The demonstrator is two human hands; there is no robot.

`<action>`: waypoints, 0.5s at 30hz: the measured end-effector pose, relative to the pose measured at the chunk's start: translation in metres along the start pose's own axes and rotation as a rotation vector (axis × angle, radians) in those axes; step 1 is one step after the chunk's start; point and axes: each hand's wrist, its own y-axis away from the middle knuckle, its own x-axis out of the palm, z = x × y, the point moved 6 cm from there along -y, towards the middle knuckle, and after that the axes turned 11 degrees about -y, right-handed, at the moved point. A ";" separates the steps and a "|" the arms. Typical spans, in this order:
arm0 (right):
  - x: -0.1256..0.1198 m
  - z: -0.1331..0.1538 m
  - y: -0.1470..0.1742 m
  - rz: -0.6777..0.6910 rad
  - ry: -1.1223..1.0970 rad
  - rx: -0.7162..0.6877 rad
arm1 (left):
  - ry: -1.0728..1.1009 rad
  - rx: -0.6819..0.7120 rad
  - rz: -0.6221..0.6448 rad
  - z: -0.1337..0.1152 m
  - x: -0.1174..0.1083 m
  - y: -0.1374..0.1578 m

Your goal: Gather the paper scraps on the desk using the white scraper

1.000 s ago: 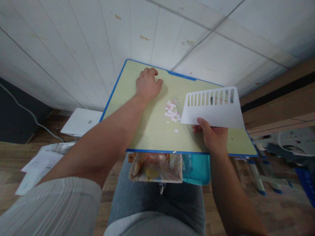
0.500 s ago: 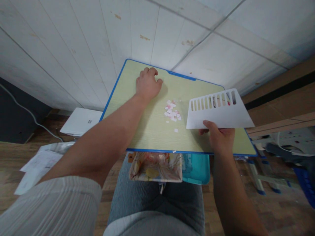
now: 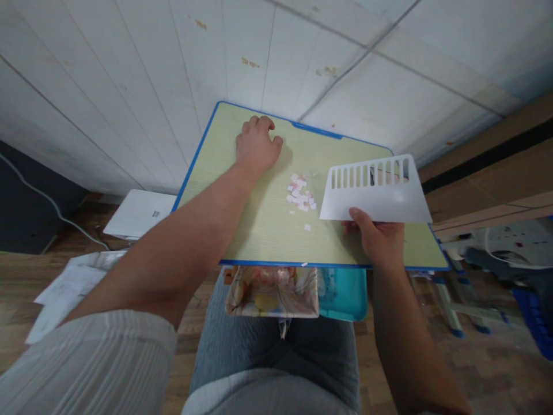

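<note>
In the head view, my right hand grips a flat white sheet by its near edge, thumb on top and fingers beneath. A row of rounded slots runs along the far side of this stiff-looking sheet, held over the right part of a pale yellow-green tabletop with a blue rim. My left hand rests on the far left of the tabletop, fingers apart and bent, with nothing visible in it. Between the hands lies a loose pile of small pink and white paper scraps; a single scrap sits nearer me.
Beneath the near table edge are a patterned open box and a turquoise tray. A panelled white wall borders the far side. On the left are a white flat case and papers; wooden furniture stands right.
My right hand has shifted the slotted white sheet slightly left and changed its tilt. My left hand stays in place on the tabletop, and the scraps lie as before.
</note>
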 end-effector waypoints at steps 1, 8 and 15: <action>-0.004 0.000 0.001 -0.006 -0.003 0.000 | 0.007 0.001 0.002 0.000 0.000 0.000; -0.025 0.000 0.016 -0.015 0.044 -0.008 | 0.041 -0.005 0.035 0.002 0.002 -0.002; -0.016 0.012 0.048 -0.012 0.068 0.037 | 0.051 -0.018 0.054 0.001 0.000 -0.001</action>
